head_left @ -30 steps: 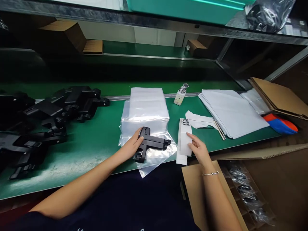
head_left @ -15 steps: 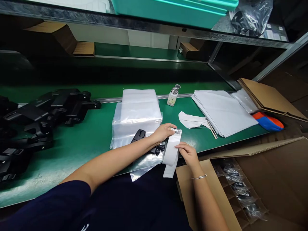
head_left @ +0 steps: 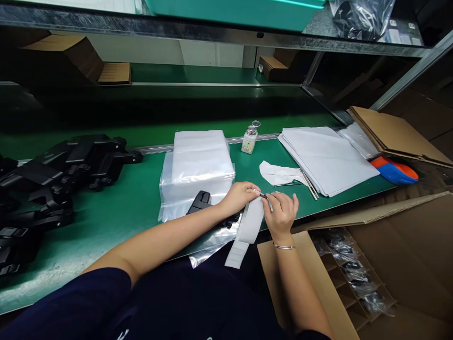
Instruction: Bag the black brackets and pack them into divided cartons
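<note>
Between my hands hangs a white label strip (head_left: 251,222), folded over, its lower end dangling past the table edge. My left hand (head_left: 242,194) pinches its upper end, where a small dark-printed label shows edge-on. From the other side my right hand (head_left: 281,212) has thumb and fingertips closed on that same end, its other fingers raised. Under my left forearm lies a black plastic part (head_left: 200,202), partly hidden, on clear plastic bags (head_left: 203,160).
Black plastic assemblies (head_left: 85,156) crowd the left of the green table. A small bottle (head_left: 249,140), a crumpled white paper (head_left: 278,173), tweezers (head_left: 309,184) and white sheets (head_left: 329,160) lie beyond my hands. An open carton (head_left: 396,255) with bagged parts stands at lower right.
My right hand has moved up from the strip's middle to its top end, by the label. The label has tilted to edge-on and the strip's lower end has swung left.
</note>
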